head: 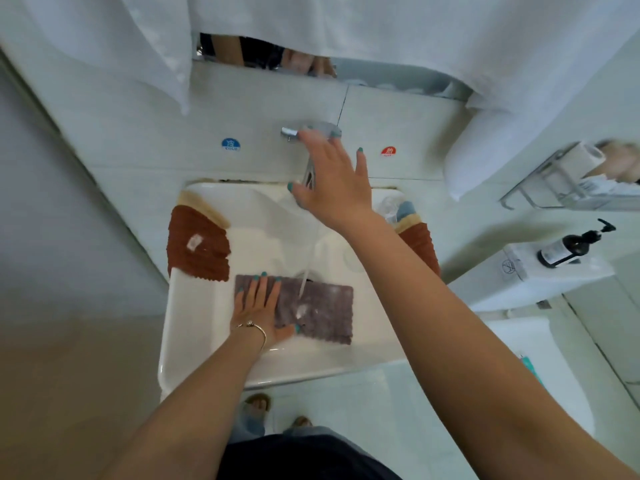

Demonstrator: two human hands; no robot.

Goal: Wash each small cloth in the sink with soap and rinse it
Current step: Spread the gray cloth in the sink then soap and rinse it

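A grey-purple cloth (317, 311) lies flat in the white sink (194, 341) under a thin stream of water from the tap (308, 174). My left hand (258, 308) presses flat on the cloth's left end, fingers straight. My right hand (332, 181) is raised with fingers spread, its fingertips at the chrome tap handle (294, 132) on the wall. A rust-brown cloth (199, 247) hangs over the sink's left rim, on top of a beige one (204, 204). Another stack of cloths (417, 237) lies on the right rim, partly hidden by my right arm.
A dark pump soap bottle (568, 249) stands on a white ledge at the right. A wire wall rack (568, 181) holds items above it. White towels (381, 36) hang over the mirror. Cold (231, 144) and hot (388, 151) stickers flank the tap.
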